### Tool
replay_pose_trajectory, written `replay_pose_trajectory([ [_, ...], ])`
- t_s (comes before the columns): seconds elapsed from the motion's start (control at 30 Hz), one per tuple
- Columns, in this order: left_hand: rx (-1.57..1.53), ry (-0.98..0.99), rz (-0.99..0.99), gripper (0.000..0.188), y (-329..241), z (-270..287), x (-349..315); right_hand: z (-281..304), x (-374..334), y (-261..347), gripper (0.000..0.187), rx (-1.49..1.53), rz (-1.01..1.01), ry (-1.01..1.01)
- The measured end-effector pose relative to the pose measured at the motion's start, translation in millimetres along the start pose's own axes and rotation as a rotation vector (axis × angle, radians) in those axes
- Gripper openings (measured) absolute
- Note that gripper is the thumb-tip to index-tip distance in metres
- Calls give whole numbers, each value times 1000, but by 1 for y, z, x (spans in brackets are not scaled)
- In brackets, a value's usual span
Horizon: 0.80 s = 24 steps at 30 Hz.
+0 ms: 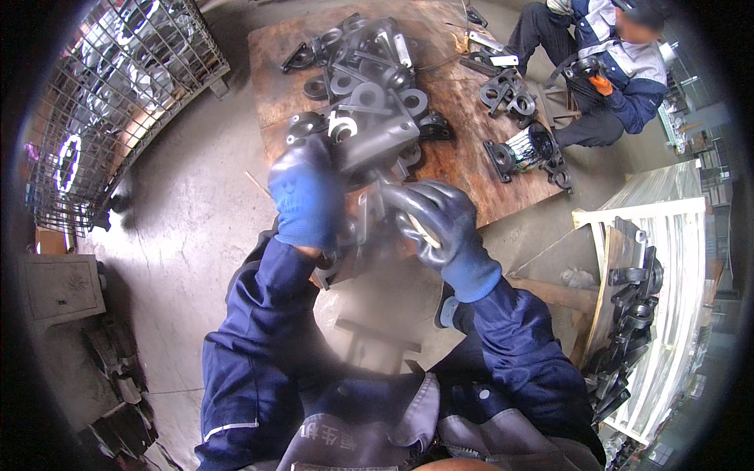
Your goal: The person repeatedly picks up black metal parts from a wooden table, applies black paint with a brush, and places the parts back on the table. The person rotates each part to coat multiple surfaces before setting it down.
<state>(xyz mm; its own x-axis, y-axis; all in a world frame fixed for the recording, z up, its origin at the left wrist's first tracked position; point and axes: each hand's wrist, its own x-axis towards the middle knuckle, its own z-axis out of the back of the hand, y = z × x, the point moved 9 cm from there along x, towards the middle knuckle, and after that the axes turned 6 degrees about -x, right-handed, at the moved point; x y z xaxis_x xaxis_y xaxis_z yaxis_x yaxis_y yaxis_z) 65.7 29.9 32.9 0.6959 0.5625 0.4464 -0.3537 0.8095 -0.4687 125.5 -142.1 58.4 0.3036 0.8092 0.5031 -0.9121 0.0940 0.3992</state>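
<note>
My left hand (302,192), in a blue knit glove with a dark coated palm, is closed on a grey metal bracket (381,147). The bracket has a broad flat plate and a ring-shaped end, held up over the near part of the board. My right hand (440,216), gloved alike, is to the right and a little nearer to me. Its fingers are curled round a slim thing with a pale edge, mostly hidden by the glove; its kind cannot be made out. Behind the bracket lies a heap of dark metal brackets (365,67) with round holes.
A worn wooden board (463,177) bears the parts. At the far right a seated co-worker (609,71) holds a black part in an orange-gloved hand. A wire cage (129,86) of metal parts stands left, a grey box (63,286) below it. Black parts (628,314) line a white frame (652,212).
</note>
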Motion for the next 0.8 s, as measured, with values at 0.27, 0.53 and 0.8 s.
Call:
replay_pose_trajectory([
  [0.27,-433,284,347,20,47,-77,-19,68,-42,-56,45,622,-333,-260],
  [0.53,-487,718,306,26,36,-236,-122,120,-98,-163,26,746,-444,-665],
  [0.8,-659,851,-217,17,-62,-345,-234,144,-129,-192,28,590,-560,-851],
])
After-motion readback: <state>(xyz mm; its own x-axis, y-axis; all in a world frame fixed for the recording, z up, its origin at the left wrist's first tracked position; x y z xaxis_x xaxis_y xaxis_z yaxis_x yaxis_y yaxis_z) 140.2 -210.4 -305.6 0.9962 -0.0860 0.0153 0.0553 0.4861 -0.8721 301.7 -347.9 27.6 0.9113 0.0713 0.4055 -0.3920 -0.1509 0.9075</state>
